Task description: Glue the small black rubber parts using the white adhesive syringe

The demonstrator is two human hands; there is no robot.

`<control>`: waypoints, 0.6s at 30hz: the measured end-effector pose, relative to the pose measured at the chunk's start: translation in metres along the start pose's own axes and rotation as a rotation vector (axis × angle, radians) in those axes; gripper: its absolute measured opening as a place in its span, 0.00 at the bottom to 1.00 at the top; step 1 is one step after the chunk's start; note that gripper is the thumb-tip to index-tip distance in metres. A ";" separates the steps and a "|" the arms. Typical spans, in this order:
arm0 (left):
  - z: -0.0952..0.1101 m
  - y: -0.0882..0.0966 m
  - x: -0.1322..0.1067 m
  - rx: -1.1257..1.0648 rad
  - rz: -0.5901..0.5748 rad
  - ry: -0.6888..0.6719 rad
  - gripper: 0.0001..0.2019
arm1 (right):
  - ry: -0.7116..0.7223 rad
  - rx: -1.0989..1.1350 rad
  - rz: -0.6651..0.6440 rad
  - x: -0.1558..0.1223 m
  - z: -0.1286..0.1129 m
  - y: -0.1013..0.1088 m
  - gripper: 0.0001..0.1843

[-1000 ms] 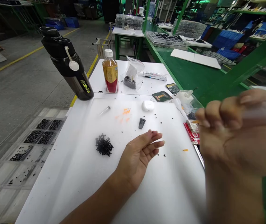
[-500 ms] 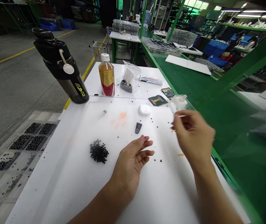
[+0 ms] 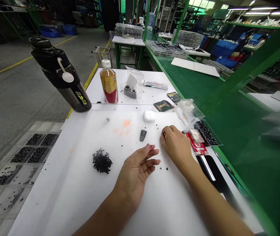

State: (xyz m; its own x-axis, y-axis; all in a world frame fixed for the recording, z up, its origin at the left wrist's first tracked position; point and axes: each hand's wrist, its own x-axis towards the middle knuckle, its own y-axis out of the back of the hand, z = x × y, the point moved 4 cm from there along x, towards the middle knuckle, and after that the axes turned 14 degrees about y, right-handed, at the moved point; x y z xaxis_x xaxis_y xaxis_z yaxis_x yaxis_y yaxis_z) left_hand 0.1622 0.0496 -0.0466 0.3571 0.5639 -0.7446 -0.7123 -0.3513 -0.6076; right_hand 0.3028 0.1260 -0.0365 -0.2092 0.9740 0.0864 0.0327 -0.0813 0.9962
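Head view: your L hand (image 3: 137, 167) lies palm-up, fingers loosely apart, dish-like; R hand (image 3: 176, 146) at its 2 o'clock, fingertips bunched on table (image 3: 81, 190), contents can't tell; pellet heap (image 3: 102, 161) at 9 o'clock.

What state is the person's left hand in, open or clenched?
Open: the left hand lies palm up on the white table, fingers loosely stretched out, and the palm looks empty.

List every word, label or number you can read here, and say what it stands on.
No text is clear enough to quote.
Black water bottle: yellow-green lettering, too blurred to read.
Tea bottle: label print too small.
White tube: print too small.
Dark green packet: gold print, unreadable.
Red packet: white print, unreadable.
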 end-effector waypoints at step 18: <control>0.002 0.001 -0.002 -0.018 -0.013 0.022 0.11 | -0.012 0.116 -0.013 0.000 0.004 -0.001 0.08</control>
State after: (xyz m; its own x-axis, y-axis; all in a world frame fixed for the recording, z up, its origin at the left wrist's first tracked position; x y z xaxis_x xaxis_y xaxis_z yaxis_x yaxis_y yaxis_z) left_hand 0.1594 0.0498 -0.0451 0.3797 0.5521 -0.7423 -0.6967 -0.3572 -0.6221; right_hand 0.3066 0.1269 -0.0371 -0.1984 0.9774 0.0728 0.1428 -0.0447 0.9887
